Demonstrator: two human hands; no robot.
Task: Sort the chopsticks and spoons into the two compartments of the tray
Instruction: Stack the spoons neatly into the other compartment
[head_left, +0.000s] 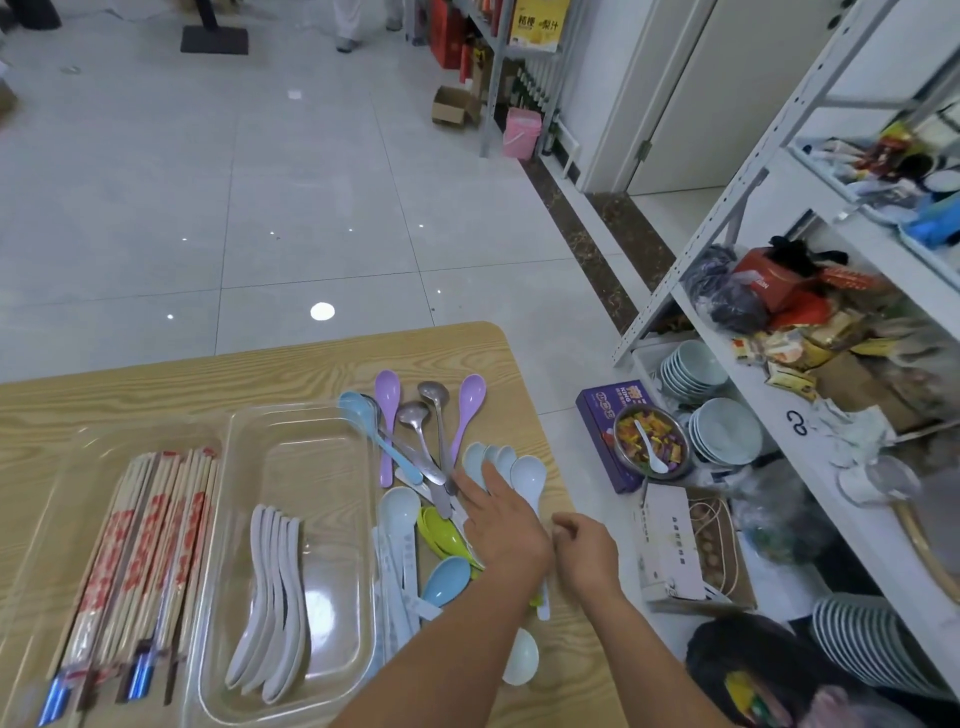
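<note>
Clear plastic tray (291, 410), two compartments, sits on the wood-grain table (156, 379). All bearings are taken from this tray.

- Far compartment from the hands: paper-sleeved chopsticks (135, 561), laid lengthwise in one bundle. I see no loose chopsticks outside the tray, so I judge that half done.
- Near compartment: white spoons (270, 597), nested on their sides, all handles one way. Nesting probably saves room for what is to come.
- Just beside the tray's near wall, on bare table: the unsorted pile. It holds purple spoons (387, 415), metal spoons (426, 431), a light blue spoon (363, 415), green spoons (441, 535) and a round blue spoon (447, 579). Handles cross, so they will need lifting one kind at a time.
- Farther out from the tray, past that pile: a fanned stack of pale spoons (511, 465), bowls overlapping.

Left hand (501, 525) reaches across to the pale stack, fingers (470, 488) straight and spread, lying on the handles. It pinches nothing. I read this as gathering the stack so it lifts as one.

Right hand (584, 551) is at the table edge, well out from the tray, fingers loosely curled. I cannot tell whether it holds anything. It may be placed to catch the handle ends.

Risk, as I judge it: smooth nested spoons could slide apart if gripped from one end only.
</note>
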